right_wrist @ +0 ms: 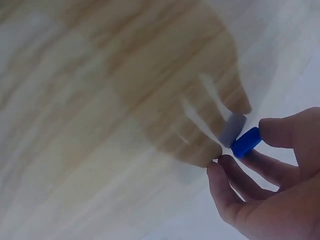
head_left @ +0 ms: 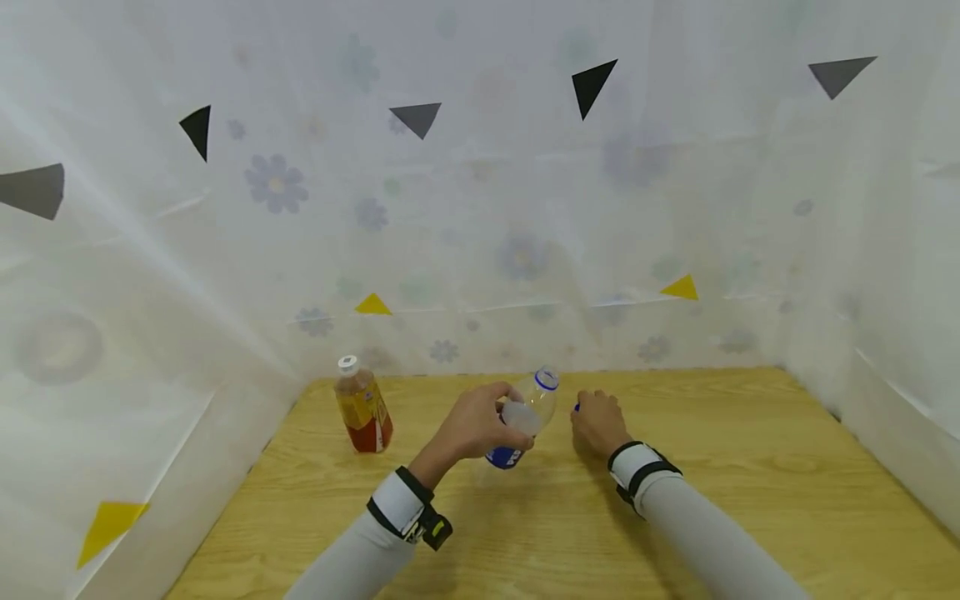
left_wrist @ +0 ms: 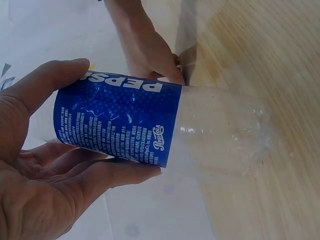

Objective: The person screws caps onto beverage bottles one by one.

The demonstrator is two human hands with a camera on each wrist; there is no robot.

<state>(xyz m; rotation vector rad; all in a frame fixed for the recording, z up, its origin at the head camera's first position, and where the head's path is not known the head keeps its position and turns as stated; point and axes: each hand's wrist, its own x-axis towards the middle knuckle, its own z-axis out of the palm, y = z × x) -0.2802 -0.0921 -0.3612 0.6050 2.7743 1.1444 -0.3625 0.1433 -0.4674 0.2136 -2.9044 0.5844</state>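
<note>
In the head view my left hand point(head_left: 478, 423) grips a clear plastic Pepsi bottle point(head_left: 542, 404), tilted with its uncapped mouth up and to the right. The left wrist view shows thumb and fingers around the bottle's blue label point(left_wrist: 117, 117); the clear base point(left_wrist: 225, 132) sticks out beyond it. To the right of the bottle, my right hand point(head_left: 600, 423) is low at the table. It pinches a small blue bottle cap point(right_wrist: 246, 142) between thumb and fingers, close to the table surface, where the cap's reflection shows. The cap is mostly hidden behind the hand in the head view.
A white-capped bottle point(head_left: 365, 412) with reddish-brown liquid and a yellow and red label stands upright at the table's left rear. The wooden table point(head_left: 750, 467) is bordered by pale flower-patterned sheeting point(head_left: 480, 208) at the back and sides.
</note>
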